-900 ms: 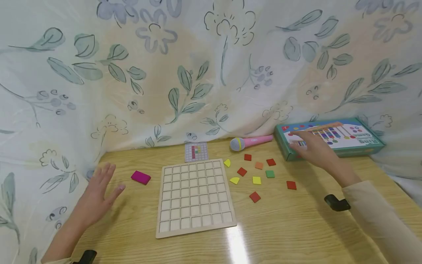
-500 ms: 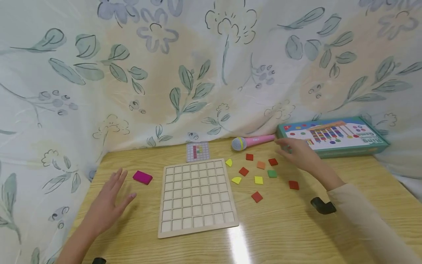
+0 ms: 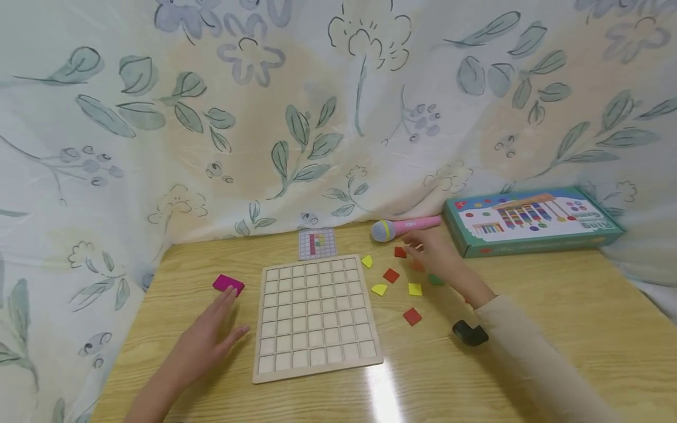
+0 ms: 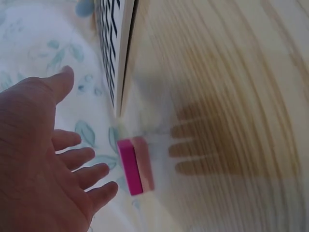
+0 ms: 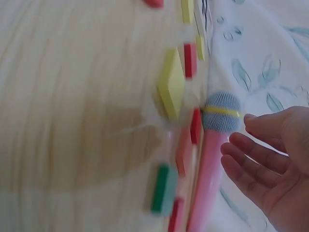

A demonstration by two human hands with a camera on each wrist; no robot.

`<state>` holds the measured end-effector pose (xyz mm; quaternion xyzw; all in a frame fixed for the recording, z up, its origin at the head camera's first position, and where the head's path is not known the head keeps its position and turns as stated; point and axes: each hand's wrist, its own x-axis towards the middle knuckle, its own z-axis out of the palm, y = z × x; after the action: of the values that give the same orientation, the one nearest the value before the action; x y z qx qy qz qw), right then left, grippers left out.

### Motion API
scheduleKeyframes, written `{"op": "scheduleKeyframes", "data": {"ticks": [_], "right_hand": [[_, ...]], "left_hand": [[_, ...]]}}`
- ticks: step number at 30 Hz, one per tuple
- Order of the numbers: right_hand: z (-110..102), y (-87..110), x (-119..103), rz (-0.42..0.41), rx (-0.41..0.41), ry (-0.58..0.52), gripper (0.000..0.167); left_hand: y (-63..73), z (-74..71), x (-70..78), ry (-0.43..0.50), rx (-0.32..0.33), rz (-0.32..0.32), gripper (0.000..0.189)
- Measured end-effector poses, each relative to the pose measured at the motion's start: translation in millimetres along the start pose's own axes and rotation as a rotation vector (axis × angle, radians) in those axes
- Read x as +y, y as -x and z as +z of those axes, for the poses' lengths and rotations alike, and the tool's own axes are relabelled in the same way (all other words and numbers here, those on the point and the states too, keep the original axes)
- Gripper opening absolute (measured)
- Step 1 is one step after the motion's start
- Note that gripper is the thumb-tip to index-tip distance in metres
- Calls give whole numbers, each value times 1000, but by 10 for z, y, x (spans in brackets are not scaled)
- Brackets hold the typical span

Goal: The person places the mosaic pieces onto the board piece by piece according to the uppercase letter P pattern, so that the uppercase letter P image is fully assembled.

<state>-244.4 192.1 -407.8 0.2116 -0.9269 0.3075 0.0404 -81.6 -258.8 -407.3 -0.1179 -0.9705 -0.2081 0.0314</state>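
My left hand [image 3: 203,338] hovers over the table left of the wooden grid board [image 3: 317,314], fingers extended, its fingertips overlapping the magenta block [image 3: 224,283] in the head view. In the left wrist view that block [image 4: 131,166] lies just past the fingertips, and nothing is in the hand [image 4: 53,159]. My right hand [image 3: 436,255] is above the scattered tiles, fingers loosely bent and holding nothing. Near it lie a red tile [image 3: 400,252], a yellow square tile [image 3: 415,289] and a partly covered green tile [image 3: 436,279]. The right wrist view has the hand [image 5: 270,164] beside the pink toy microphone [image 5: 207,179].
A small card with a coloured grid pattern [image 3: 317,243] lies behind the board. At the back right sits a green toy box [image 3: 534,220], next to the microphone. More red and yellow tiles [image 3: 378,289] lie right of the board. A floral curtain [image 3: 338,117] hangs behind.
My right hand has moved left from the toy box, past the microphone's end, to over the tiles. My left hand has moved right, toward the magenta block and the board.
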Motion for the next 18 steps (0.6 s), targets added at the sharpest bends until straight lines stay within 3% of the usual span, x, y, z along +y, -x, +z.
{"op": "scheduleKeyframes", "data": {"ticks": [10, 18], "right_hand": [[351, -95, -250, 3, -47, 3, 23], [513, -212, -386, 6, -105, -1, 30]], "left_hand": [[-31, 152, 59, 15, -53, 50, 81], [-40, 171, 78, 8, -131, 96, 98]]}}
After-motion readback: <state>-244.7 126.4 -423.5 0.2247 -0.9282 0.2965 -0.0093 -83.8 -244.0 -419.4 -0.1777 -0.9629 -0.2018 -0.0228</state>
